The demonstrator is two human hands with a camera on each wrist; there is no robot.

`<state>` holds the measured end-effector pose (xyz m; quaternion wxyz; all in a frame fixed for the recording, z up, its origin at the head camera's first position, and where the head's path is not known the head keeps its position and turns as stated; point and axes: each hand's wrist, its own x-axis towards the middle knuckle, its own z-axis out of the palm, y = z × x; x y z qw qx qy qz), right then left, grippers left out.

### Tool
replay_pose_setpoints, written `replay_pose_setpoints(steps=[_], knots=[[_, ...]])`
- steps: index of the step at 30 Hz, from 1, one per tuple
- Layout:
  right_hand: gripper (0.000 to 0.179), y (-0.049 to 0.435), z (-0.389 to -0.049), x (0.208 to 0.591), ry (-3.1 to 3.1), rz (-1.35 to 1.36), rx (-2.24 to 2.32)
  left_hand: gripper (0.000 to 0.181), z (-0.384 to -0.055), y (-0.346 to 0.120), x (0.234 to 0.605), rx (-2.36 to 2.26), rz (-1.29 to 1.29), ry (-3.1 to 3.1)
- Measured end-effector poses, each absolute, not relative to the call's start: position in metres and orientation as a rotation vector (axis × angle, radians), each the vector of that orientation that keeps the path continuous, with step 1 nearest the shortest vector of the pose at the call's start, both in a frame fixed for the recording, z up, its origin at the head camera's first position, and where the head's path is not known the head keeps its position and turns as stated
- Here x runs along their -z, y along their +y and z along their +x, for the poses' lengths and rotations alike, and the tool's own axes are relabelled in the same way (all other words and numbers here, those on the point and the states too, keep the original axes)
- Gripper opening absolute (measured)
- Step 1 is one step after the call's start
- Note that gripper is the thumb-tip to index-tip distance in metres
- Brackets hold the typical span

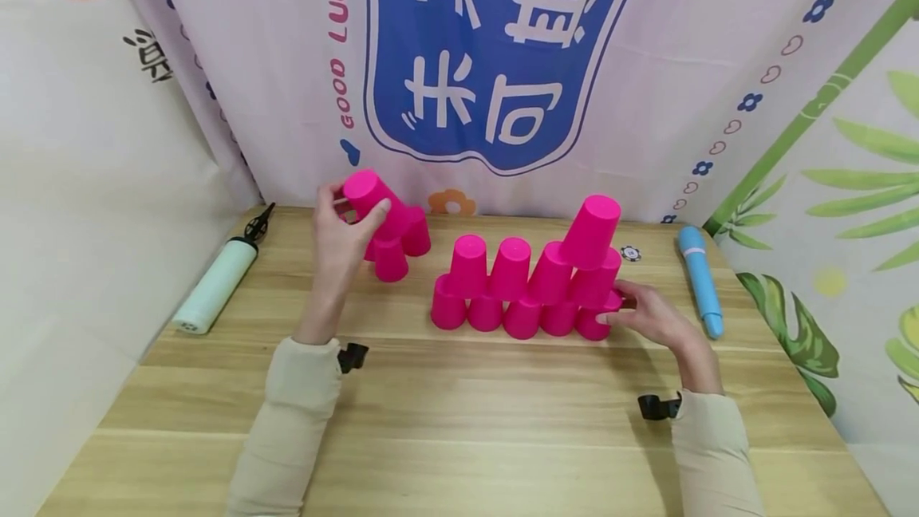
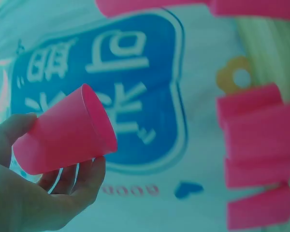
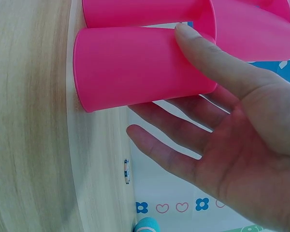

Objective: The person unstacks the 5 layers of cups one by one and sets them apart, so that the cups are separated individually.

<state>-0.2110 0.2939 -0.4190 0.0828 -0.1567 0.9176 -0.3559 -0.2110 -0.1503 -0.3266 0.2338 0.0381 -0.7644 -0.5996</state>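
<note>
My left hand (image 1: 341, 239) holds a pink plastic cup (image 2: 63, 137) between thumb and fingers, tilted with its mouth downward. Below and behind it stand several pink cups (image 1: 391, 262) at the back left. At centre right a stepped wall of upside-down pink cups has a bottom row (image 1: 485, 314), a second row (image 1: 468, 266) and one top cup (image 1: 591, 231) at the right end. My right hand (image 1: 652, 316) grips the right-end bottom cup (image 3: 140, 67), its thumb on the near side and some fingers behind.
A pale green hand pump (image 1: 218, 282) lies at the table's left side. A blue cylindrical object (image 1: 700, 278) lies at the right, and a small round chip (image 1: 630, 253) near the back edge. A printed cloth (image 1: 287, 102) hangs behind the wooden table (image 1: 488, 429).
</note>
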Motion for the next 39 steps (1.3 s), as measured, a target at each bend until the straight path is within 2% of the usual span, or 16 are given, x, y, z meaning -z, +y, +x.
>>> replay_pose_setpoints(steps=[12, 22, 39], knots=[[0.06, 0.296, -0.211, 0.418, 2.74, -0.449, 1.055, 0.064, -0.213, -0.203, 0.374, 1.512, 0.37, -2.246], [0.06, 0.295, -0.211, 0.42, 2.731, -0.444, 1.063, 0.06, -0.231, -0.22, 0.419, 1.382, 0.365, -2.378], [0.061, 0.295, -0.213, 0.421, 2.75, -0.44, 1.042, 0.062, -0.253, -0.217, 0.44, 1.302, 0.341, -2.515]])
